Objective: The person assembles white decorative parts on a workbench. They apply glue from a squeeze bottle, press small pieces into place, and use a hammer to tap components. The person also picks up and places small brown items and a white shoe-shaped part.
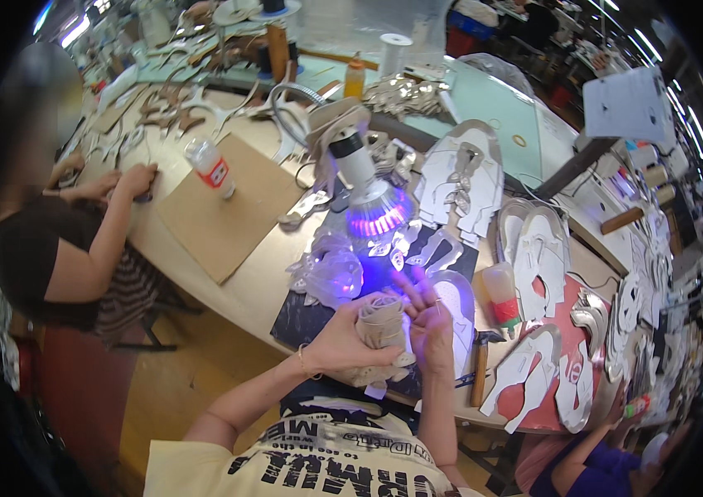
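Observation:
My left hand (339,344) is closed around a rolled bundle of beige fabric pieces (381,325), held upright over the near edge of the bench. Just to its right, my right hand (430,331) is raised with fingers apart and slightly blurred; nothing shows in it. Both hands are below a lamp (378,211) casting blue-purple light. A crumpled clear plastic bag (330,269) lies left of the light, on a dark mat (292,319). White shoe-upper pieces (453,302) rest beside my right hand.
Right of me are a glue-like bottle (500,294), a wooden-handled tool (480,374) and more stacked white uppers (533,257). A cardboard sheet (239,211) bears a red-labelled bottle (210,170). A co-worker (61,240) sits at the left; another person (583,464) is at lower right.

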Available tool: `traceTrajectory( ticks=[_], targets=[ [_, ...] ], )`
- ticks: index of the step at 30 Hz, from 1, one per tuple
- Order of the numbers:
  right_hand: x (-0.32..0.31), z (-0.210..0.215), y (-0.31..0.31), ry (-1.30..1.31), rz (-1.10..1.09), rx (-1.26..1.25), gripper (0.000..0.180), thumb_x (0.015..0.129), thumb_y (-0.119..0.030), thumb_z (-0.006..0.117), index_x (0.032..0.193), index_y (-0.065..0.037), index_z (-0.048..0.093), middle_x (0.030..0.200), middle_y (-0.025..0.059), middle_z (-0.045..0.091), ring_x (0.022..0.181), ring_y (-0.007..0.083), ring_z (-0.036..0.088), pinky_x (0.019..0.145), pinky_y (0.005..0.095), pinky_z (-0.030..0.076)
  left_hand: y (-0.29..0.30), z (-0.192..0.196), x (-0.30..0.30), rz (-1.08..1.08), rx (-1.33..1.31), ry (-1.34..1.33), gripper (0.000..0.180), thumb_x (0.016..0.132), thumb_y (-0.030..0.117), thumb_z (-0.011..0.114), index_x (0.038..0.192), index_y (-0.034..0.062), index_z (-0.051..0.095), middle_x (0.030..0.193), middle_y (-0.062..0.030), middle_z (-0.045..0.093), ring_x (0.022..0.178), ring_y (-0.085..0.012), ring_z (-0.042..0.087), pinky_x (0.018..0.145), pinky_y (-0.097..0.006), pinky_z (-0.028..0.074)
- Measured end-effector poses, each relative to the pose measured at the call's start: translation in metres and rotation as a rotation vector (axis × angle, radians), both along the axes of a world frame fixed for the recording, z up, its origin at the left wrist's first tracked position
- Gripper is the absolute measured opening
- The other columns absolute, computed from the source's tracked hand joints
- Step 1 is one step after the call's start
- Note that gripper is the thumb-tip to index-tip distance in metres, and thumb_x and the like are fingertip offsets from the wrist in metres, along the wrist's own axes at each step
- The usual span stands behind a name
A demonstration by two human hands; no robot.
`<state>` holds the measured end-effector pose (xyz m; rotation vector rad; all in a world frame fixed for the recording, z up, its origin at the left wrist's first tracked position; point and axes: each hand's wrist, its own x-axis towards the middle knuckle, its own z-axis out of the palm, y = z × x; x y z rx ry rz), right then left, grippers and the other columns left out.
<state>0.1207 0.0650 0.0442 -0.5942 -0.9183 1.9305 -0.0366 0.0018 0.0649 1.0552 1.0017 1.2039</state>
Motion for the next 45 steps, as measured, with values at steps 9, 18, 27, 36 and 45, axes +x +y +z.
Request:
traceTrajectory(
  ticks=[9,18,27,36,45],
  targets=[
    [0.015,0.062,-0.005,-1.114,0.339,1.312,0.052,0.075,-0.042,0.081,0.116,-0.011,0.067,0.116,0.0068,0.069,0.109,0.0205,0.065,0.107,0.053,0.029,0.013,-0.026,0.008,-0.359,0.485,0.978,0.06,0.074,0.033,0.076,0.123,0.0018,0.06,0.12,-0.0214,0.063,0.103,-0.033,0.064,0.092,-0.043,0.049],
    [0.05,0.115,-0.022,-0.858,-0.475,0.888,0.072,0.066,-0.036,0.09,0.123,-0.004,0.059,0.104,0.0089,0.067,0.099,0.0254,0.064,0.099,0.0452,0.042,0.027,0.029,0.011,-0.061,0.113,0.519,0.108,0.071,0.018,0.08,0.154,-0.0046,0.014,0.097,-0.0184,0.071,0.087,-0.0292,0.072,0.08,-0.037,0.055],
    [0.04,0.031,0.001,-0.641,-0.177,0.528,0.049,0.079,-0.018,0.084,0.119,0.001,0.062,0.11,0.0097,0.071,0.095,0.0145,0.068,0.083,0.0292,0.054,0.042,0.028,0.025,-0.184,0.126,0.419,0.133,0.073,0.02,0.082,0.152,0.0039,-0.024,0.129,-0.025,0.059,0.109,-0.0414,0.063,0.095,-0.041,0.049],
    [0.063,0.009,0.054,-0.297,-0.402,0.105,0.043,0.091,-0.021,0.069,0.124,0.002,0.056,0.11,0.0102,0.065,0.094,0.019,0.066,0.09,0.0349,0.052,0.039,0.008,0.052,0.046,0.389,0.27,0.086,0.085,0.019,0.077,0.154,0.0043,0.028,0.149,-0.0217,0.043,0.131,-0.0355,0.05,0.11,-0.041,0.038],
    [0.116,0.075,0.284,-0.164,0.003,0.035,0.038,0.095,-0.044,0.06,0.102,-0.007,0.065,0.087,0.0088,0.07,0.077,0.0177,0.07,0.067,0.0338,0.06,0.027,-0.007,0.006,0.358,0.472,0.612,0.031,0.08,0.007,0.077,0.11,0.0051,0.07,0.115,-0.012,0.069,0.11,-0.0267,0.064,0.097,-0.037,0.049]
  ],
)
